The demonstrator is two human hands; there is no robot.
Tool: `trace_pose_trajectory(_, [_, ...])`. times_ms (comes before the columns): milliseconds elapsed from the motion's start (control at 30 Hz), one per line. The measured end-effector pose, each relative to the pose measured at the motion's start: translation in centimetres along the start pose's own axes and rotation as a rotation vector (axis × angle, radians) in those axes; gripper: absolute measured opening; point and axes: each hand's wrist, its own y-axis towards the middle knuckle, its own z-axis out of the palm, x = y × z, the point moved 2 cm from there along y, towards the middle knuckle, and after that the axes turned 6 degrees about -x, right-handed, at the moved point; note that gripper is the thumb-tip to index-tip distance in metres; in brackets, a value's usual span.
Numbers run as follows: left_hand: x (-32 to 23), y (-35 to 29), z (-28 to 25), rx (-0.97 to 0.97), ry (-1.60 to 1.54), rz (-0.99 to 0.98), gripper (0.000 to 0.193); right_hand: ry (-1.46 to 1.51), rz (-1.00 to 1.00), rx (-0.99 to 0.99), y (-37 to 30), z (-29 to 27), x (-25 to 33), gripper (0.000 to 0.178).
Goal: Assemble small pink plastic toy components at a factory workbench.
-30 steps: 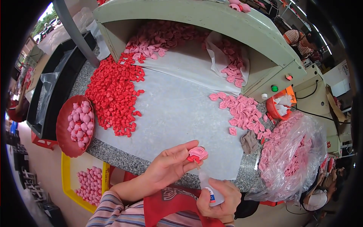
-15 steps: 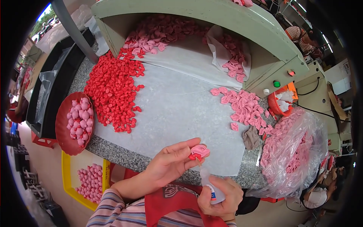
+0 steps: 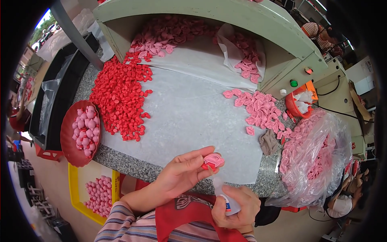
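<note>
My left hand (image 3: 179, 173) pinches a small soft-looking piece (image 3: 214, 159), pink on top with a red part below, between thumb and fingers. In my right hand (image 3: 244, 205) is a translucent white squeeze bottle (image 3: 218, 186) with a narrow nozzle, tilted up toward the piece. The nozzle's tip is close under the red part; whether it touches cannot be made out. Both hands are over the near edge of a white sheet (image 3: 185, 117). A heap of small red pieces (image 3: 119, 99) lies at its left, loose pink curved pieces (image 3: 260, 111) at its right.
A red bowl (image 3: 67, 139) of pink-and-red balls stands left, above a yellow crate (image 3: 75, 193) holding more. A pale green machine housing (image 3: 193, 9) arches across the back, pink pieces inside. At right are a clear bag (image 3: 322, 161) of pink pieces, a grey cloth (image 3: 269, 142) and an orange basket (image 3: 292, 107).
The bottle's nozzle has shifted very slightly at the underside of the piece. Both hands keep their grips, and the whole view has moved a little.
</note>
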Motion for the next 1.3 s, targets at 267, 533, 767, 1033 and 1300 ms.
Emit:
trace_pose_trajectory(267, [0.07,-0.06,-0.09,0.024,-0.013,-0.003,0.04,0.012,0.001,-0.04,-0.23,-0.1,0.05,0.025])
trace_pose_trajectory(533, [0.11,-0.13,0.0,-0.011,0.004,-0.025,0.039,0.029,-0.018,-0.047,-0.18,-0.11,0.01,0.025])
trace_pose_trajectory(767, [0.05,-0.12,0.05,-0.018,0.011,-0.033,0.039,0.027,-0.053,-0.001,0.04,-0.27,-0.19,0.026])
trace_pose_trajectory(1033, [0.04,-0.03,0.16,-0.001,-0.007,-0.03,0.042,0.029,-0.057,-0.019,0.04,-0.2,-0.24,0.025])
trace_pose_trajectory(1300, [0.13,0.0,0.0,-0.037,-0.004,-0.043,0.04,0.048,-0.044,-0.045,-0.02,-0.27,-0.46,0.026])
